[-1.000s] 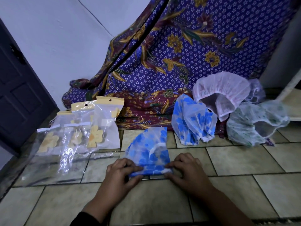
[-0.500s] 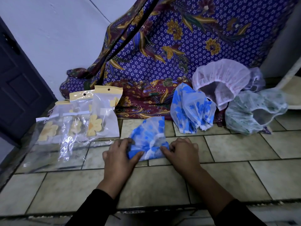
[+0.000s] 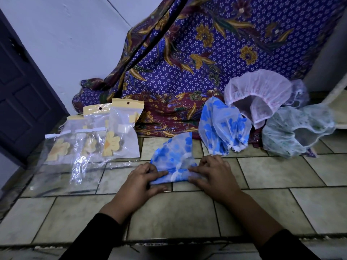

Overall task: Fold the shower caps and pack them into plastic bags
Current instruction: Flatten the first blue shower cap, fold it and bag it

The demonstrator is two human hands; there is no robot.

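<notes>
A person is kneeling or sitting at a tiled floor, both sleeves dark, and is working on a blue flowered shower cap that is lying flat on the tiles directly in front of them. The cap is already lying partly folded into a rough wedge, its narrow end pointing away from the person and its wide lower edge doubled over.

The left hand is gripping the lower left corner of that edge: its fingers are curling over the top while the thumb is closing in from below, so the plastic is pinched between them. The right hand is holding the lower right corner in the same way, its fingers bent and clamped down on the fold.

Behind the cap, a second blue cap is sitting loose and puffed up, touching a pink cap and near a green cap; all three are resting against a patterned cloth.

To the left, plastic bags with yellow top strips are standing in a row, each showing something with yellow flowers inside. Flat clear bags are lying on the tiles in front of them, just beside the left hand. A dark door is standing at the far left.
</notes>
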